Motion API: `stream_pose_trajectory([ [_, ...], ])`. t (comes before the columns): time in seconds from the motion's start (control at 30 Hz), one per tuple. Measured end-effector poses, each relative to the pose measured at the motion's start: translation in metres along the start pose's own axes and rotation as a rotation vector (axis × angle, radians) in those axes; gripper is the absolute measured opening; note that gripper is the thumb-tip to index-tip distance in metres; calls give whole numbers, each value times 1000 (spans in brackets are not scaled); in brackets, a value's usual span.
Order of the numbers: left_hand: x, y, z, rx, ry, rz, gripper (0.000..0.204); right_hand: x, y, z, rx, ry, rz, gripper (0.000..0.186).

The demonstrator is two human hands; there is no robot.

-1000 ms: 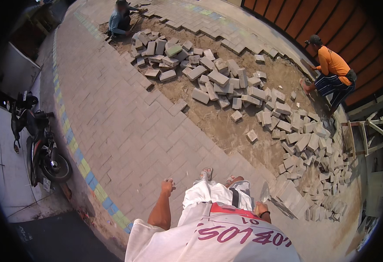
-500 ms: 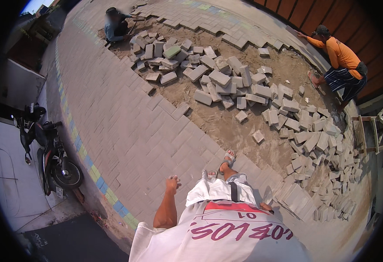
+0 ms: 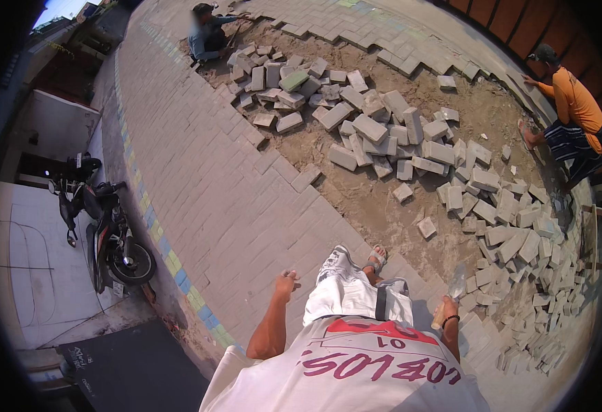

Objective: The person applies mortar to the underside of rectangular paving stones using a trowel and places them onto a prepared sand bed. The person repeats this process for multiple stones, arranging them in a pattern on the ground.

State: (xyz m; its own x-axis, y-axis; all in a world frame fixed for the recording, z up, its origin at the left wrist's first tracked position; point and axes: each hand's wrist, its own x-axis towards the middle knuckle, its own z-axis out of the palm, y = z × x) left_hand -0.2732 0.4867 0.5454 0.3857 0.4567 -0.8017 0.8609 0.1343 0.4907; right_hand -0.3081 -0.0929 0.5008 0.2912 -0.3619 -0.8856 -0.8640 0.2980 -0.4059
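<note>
My right hand is closed round the pale handle of a trowel, whose grey blade points away from me, over the edge of the paving. On the other side, my left hand hangs beside my white shorts with loosely curled fingers and nothing visible in it. Below it lie laid grey paving blocks. Ahead and to the right, a long heap of loose paving blocks covers a strip of bare sand. Two single blocks lie apart on the sand, the nearer paving block close to my foot.
A person in orange bends at the right by a brown slatted gate. Another person squats at the far left end of the heap. A motorcycle stands left, beyond a blue-and-yellow painted border. Uneven block edges line the sand.
My right hand has swung forward into view with the trowel. The whole scene has shifted rightward in view, and my feet have changed position. The person in orange has drawn the outstretched arm in.
</note>
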Motion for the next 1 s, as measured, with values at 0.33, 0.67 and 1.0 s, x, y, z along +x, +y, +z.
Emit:
stream_pose_trajectory([
  [0.33, 44, 25, 13, -132, 22, -62, 30, 19, -10, 22, -224, -24, 228, 38],
  [0.67, 148, 106, -60, 69, -84, -186, 35, -15, -76, 176, -204, 85, 78, 29],
  [1.0, 271, 336, -164, 179, -99, 152, 34, -154, -86, 361, -94, -83, 17, 34],
])
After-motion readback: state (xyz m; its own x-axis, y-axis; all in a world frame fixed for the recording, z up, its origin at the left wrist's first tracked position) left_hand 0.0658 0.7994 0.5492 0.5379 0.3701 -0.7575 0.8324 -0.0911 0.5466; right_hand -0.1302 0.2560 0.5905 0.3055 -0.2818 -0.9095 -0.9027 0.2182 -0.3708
